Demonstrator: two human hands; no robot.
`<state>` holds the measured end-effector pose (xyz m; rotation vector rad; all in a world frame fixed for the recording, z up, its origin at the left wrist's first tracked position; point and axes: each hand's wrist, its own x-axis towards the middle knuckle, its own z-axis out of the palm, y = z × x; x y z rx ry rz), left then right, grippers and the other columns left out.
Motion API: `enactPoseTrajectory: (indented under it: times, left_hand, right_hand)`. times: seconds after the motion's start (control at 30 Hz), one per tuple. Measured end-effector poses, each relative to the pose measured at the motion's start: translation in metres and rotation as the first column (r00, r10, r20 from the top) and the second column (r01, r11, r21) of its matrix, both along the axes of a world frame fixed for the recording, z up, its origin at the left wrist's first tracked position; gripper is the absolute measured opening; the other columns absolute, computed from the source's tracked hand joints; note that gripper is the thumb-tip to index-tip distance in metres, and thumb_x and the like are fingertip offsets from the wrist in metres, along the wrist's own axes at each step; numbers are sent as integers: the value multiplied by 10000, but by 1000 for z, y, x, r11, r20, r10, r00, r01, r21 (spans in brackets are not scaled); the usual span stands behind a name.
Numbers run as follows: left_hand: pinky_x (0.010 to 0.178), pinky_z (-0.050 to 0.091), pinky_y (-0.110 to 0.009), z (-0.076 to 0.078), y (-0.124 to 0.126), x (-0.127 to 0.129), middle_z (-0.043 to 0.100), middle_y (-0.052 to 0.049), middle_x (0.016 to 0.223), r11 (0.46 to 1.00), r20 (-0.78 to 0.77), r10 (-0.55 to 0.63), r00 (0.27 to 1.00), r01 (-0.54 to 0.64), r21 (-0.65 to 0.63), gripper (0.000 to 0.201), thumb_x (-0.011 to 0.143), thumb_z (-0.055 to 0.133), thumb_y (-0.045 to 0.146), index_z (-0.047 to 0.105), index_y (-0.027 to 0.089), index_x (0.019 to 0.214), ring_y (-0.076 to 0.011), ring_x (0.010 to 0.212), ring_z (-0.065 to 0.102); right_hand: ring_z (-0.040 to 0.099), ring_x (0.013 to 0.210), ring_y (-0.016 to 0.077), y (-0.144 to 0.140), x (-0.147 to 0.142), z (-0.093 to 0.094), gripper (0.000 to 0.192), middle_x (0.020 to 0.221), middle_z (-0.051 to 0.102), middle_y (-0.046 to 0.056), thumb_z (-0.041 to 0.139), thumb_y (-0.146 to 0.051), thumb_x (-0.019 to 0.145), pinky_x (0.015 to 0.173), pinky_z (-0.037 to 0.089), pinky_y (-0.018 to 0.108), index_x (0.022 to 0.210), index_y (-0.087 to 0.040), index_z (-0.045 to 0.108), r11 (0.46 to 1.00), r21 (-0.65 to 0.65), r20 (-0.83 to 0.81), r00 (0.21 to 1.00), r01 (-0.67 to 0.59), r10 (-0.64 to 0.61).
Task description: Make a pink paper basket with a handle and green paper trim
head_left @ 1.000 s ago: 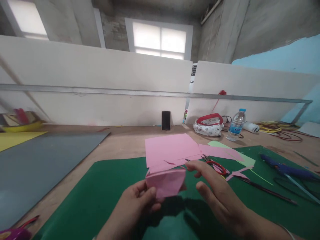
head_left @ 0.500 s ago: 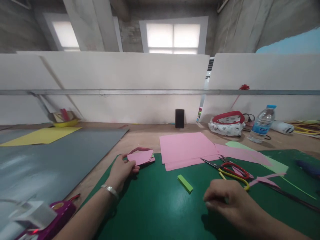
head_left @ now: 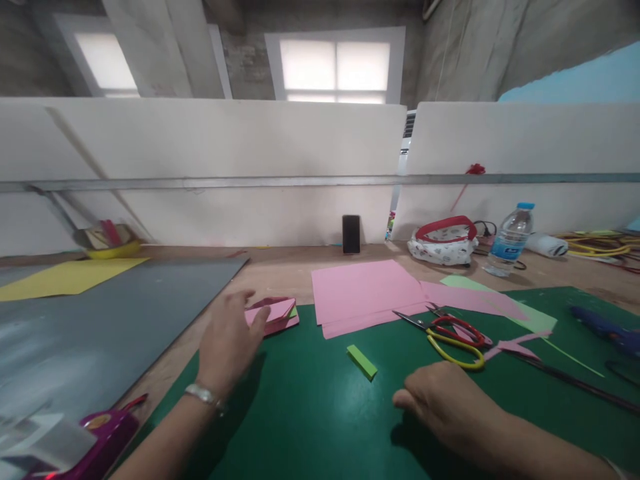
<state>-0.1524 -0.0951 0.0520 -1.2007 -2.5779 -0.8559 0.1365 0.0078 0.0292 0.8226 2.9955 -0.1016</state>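
My left hand [head_left: 230,340] is open, its fingers apart, at the near left side of a small stack of folded pink paper [head_left: 275,315]. The thumb overlaps the stack; whether it touches, I cannot tell. A bit of green shows between the stack's layers. Over the green cutting mat [head_left: 310,413], my right hand [head_left: 445,400] is closed with the fingers curled under and the thumb pointing left. Anything inside it is hidden. Between the hands lies a small bright green folded paper strip [head_left: 362,362]. Scissors with red handles [head_left: 457,328] and yellow-handled scissors [head_left: 457,350] lie beyond my right hand.
Pink sheets [head_left: 367,290] and a pale green sheet [head_left: 537,319] lie at the mat's far edge. A water bottle [head_left: 509,243], a pouch [head_left: 443,243] and an upright phone [head_left: 351,235] stand behind. A blue tool [head_left: 605,328] lies right; a purple device [head_left: 107,427] sits near left.
My left hand has let go of the pink paper stack, which now lies on the table and mat edge. My right hand has turned more palm-down. The view has shifted slightly to the right.
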Motion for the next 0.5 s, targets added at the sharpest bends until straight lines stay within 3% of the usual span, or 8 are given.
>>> enactPoseTrajectory:
  times: [0.07,0.1,0.17,0.23,0.3,0.33,0.4,0.5]
  left_hand:
    - [924,488,-408,-3,1,21,627,-115,1195,975,-20,-222,975,222,-13,329,952,424,328,623,144,1139,-273,1122,577]
    - [912,499,-369,-7,2,33,643,-100,1192,937,-17,-348,937,347,-36,332,948,420,339,660,166,1099,-260,1123,582]
    - [963,480,-338,-18,3,57,640,-74,1249,822,2,-564,826,562,-97,341,935,445,330,647,215,1185,-230,1140,589]
    - [1065,406,-347,-31,5,78,530,-43,1423,673,23,-728,685,722,-161,431,917,503,332,527,273,1344,-226,1268,507]
    - [1100,366,-387,-40,6,91,493,-20,1462,545,36,-825,565,810,-213,461,906,544,358,498,322,1363,-246,1313,463]
    - [1073,393,-400,-42,7,94,538,-26,1420,512,36,-845,533,827,-232,403,915,533,342,543,326,1318,-255,1275,499]
    - [942,474,-399,-44,8,95,659,-52,1220,498,23,-853,521,827,-259,274,944,479,277,650,301,1157,-255,1095,600]
    - [797,486,-397,-42,10,91,668,-78,1004,534,-13,-833,554,796,-286,284,924,452,152,656,236,1103,-254,898,606]
  right_hand:
    - [568,519,167,0,-2,1,421,639,695,79,473,-364,963,479,192,273,648,-158,661,1000,-4,39,999,-27,28]
    - [587,534,174,-1,-3,1,403,657,703,80,470,-349,964,480,202,274,671,-160,671,999,-11,54,998,-44,45]
    - [620,563,194,-3,-5,-1,385,691,717,88,465,-335,964,485,219,284,700,-163,684,998,-2,68,995,-67,67]
    - [645,590,218,-4,-6,-3,366,705,720,97,467,-320,954,490,235,297,707,-163,687,997,10,80,994,-79,78]
    - [666,644,233,-4,-7,-6,250,735,724,88,522,-255,897,504,265,299,726,-173,686,993,-13,90,989,-115,116]
    - [672,677,230,-4,-7,-7,166,757,725,72,553,-206,852,515,286,293,754,-183,685,989,-42,85,986,-141,144]
    - [676,733,213,-3,-6,-6,138,802,726,39,583,-125,765,543,325,274,827,-203,678,976,-93,52,978,-198,204]
    - [665,767,186,-3,-4,0,176,855,727,21,566,-116,771,563,354,248,875,-216,668,955,-119,9,962,-271,274]
